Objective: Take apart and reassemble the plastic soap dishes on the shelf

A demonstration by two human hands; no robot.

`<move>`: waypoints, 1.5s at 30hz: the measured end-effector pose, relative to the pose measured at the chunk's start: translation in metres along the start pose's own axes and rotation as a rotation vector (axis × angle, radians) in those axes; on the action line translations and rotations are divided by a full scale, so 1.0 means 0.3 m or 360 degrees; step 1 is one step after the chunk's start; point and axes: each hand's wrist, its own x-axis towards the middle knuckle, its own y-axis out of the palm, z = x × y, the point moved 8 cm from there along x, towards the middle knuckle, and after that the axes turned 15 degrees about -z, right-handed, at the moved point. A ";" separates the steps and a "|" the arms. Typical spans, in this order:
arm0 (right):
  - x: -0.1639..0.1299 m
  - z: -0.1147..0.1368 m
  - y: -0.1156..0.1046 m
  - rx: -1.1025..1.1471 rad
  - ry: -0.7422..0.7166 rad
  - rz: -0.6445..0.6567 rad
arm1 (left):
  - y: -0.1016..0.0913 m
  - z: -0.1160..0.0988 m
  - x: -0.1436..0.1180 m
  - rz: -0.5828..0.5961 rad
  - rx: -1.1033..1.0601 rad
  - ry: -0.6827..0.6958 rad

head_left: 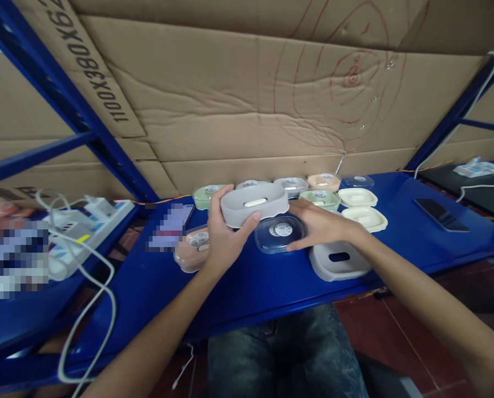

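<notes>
Grey tray level, lengthwise left-right

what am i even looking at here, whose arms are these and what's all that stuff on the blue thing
There is no machine here. A person wears a camera on the head, so this single picture looks forward and down at their own two bare arms.

The left hand grips a grey soap box, lifted above the blue table. The right hand rests on a dark clear lid lying on the table.

Nearby lie a second grey box, a pinkish box, and a row of green, peach and cream boxes and lids toward the cardboard wall. A dark phone lies to the right, and a power strip with white cables to the left.
</notes>
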 end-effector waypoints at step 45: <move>-0.055 0.057 -0.274 0.0377 0.0260 -0.1344 | 0.078 -0.015 -0.077 0.0494 -0.0377 -0.0513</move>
